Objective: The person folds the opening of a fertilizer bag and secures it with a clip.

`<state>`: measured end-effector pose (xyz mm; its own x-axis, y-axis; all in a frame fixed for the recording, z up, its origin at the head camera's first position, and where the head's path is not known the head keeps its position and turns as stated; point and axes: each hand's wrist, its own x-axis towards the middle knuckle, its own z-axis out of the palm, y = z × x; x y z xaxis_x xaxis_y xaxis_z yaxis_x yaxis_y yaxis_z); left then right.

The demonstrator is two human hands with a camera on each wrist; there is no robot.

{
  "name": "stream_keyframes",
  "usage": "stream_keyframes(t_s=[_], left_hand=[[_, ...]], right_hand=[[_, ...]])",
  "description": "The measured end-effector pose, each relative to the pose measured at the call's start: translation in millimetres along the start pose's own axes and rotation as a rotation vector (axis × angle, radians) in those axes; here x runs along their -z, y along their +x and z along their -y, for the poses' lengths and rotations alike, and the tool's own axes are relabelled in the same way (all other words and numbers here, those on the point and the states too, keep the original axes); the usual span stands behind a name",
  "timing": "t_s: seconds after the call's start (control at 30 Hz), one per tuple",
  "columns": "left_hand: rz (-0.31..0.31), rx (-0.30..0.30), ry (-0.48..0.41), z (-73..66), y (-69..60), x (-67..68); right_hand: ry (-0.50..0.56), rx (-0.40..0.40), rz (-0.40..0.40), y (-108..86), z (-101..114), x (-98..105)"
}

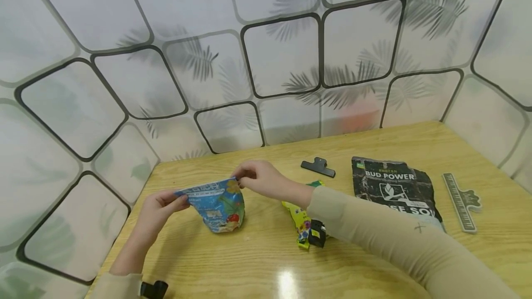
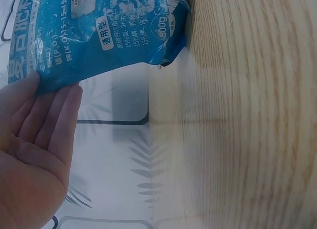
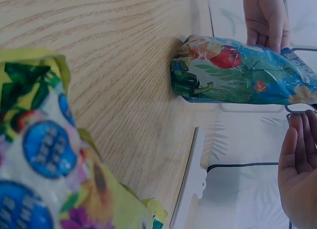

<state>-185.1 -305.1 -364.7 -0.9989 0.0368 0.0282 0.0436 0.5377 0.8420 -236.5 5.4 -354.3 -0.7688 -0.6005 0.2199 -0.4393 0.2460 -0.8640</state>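
A blue plastic fertilizer bag (image 1: pixel 218 209), printed with vegetables and marked 500g, stands on the wooden table with its top edge stretched flat. My left hand (image 1: pixel 160 209) pinches the left corner of that edge between thumb and fingers. At the right corner, my right hand (image 1: pixel 263 179) pinches the same edge. The left wrist view shows the bag's printed back (image 2: pixel 99 35) above the left palm (image 2: pixel 37 154). In the right wrist view the vegetable side of the bag (image 3: pixel 237 73) faces the camera, and the right fingers (image 3: pixel 297 140) are at its top corner.
A yellow-green flowered bag (image 1: pixel 299 218) lies partly under the right forearm. Behind it is a black clip (image 1: pixel 318 166). To the right lie a black BUD POWER bag (image 1: pixel 390 186), partly covered by the sleeve, and a grey clip (image 1: pixel 462 202). A patterned curtain (image 1: pixel 282 59) borders the table.
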Motion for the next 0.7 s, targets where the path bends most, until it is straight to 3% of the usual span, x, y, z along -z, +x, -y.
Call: stream_keyframes(t_s=[0.33,0.7], left_hand=[[-0.025,-0.01,0.007,1.4,-0.8,-1.5],[-0.041,-0.001,-0.044,3.4,-0.4,-1.2]], right_hand=[[-0.001,-0.029,-0.036,6.7,-13,3],[-0.004,-0.093,-0.11,15.7,-26,3]])
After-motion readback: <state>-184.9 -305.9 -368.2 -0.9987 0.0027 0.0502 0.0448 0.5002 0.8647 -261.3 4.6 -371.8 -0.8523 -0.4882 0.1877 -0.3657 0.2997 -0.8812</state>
